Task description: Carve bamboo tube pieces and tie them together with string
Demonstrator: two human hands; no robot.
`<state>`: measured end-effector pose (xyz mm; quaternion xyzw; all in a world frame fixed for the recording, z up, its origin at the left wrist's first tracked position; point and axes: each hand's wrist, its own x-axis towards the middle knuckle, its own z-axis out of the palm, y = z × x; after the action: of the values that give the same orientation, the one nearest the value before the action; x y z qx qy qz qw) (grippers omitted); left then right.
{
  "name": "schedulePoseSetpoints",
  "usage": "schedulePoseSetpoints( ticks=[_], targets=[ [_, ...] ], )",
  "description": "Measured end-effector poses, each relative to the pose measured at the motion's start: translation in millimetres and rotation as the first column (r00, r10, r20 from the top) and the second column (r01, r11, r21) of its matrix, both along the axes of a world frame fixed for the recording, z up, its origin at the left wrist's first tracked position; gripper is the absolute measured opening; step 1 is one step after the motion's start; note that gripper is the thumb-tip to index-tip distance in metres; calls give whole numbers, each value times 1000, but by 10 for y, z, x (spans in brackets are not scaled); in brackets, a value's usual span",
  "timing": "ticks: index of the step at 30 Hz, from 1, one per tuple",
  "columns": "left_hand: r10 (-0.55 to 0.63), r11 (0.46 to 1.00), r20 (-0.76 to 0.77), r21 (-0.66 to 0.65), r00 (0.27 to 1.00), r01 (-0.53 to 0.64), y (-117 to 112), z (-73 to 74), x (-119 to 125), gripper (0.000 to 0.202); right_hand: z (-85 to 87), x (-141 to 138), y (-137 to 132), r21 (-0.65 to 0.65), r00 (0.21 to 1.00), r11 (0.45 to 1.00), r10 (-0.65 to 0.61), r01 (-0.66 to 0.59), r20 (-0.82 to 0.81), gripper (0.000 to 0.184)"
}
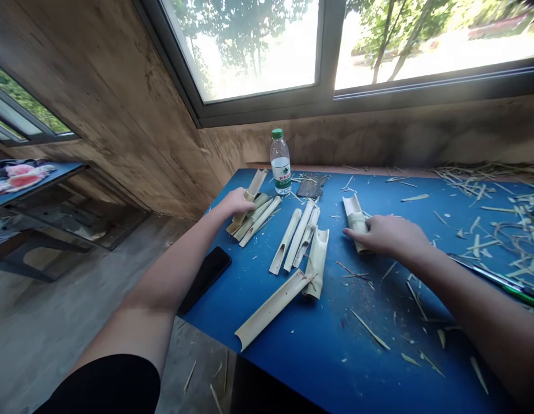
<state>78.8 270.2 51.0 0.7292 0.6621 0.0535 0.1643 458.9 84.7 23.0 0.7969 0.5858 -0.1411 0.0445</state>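
Note:
At the table's left end, my left hand is closed on a split bamboo piece. Beside it lie several more bamboo strips, side by side. My right hand grips a short half-round bamboo piece, its hollow face up; the palm hides its near end. Between my hands several narrow bamboo pieces rest in a row. Nearer to me, a long bamboo trough meets a wider curved bamboo piece at an angle, with thin fibres where they meet.
A water bottle with a green cap stands by the wall. A black phone lies at the left edge of the blue table. Bamboo shavings heap at the right, near a green tool or pen. A dark flat piece lies behind.

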Motion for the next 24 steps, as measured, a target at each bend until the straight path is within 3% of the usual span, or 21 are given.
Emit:
schedulePoseSetpoints(
  ticks=[5,10,13,14,16,18,22,24],
  targets=[
    [-55,998,32,22,998,54,-13,-5,24,42,-1,4,0,13,1000,1000,3,-3,-6,79],
    [-145,956,213,283,966,81,-363,221,-234,54,8,12,7,11,999,1000,-3,3,-33,77],
    [-226,870,294,490,929,56,-703,319,-417,54,2,6,16,25,999,1000,-5,6,-43,74],
    [-286,816,334,576,898,46,-811,326,-451,57,-4,1,20,31,999,999,-8,10,-46,73],
    [-485,680,435,733,759,14,-996,309,-463,59,-22,-11,30,42,998,999,-14,16,-56,70],
    [-581,621,473,784,663,-15,-1138,279,-404,55,-37,-8,44,47,997,999,-22,25,-76,66],
    [-548,700,628,706,552,-108,-1366,297,-162,49,30,108,67,23,980,998,-46,51,-194,58],
    [-484,800,776,580,405,-156,-1469,362,-41,40,143,215,54,12,945,999,-40,47,-325,60]
  ],
)
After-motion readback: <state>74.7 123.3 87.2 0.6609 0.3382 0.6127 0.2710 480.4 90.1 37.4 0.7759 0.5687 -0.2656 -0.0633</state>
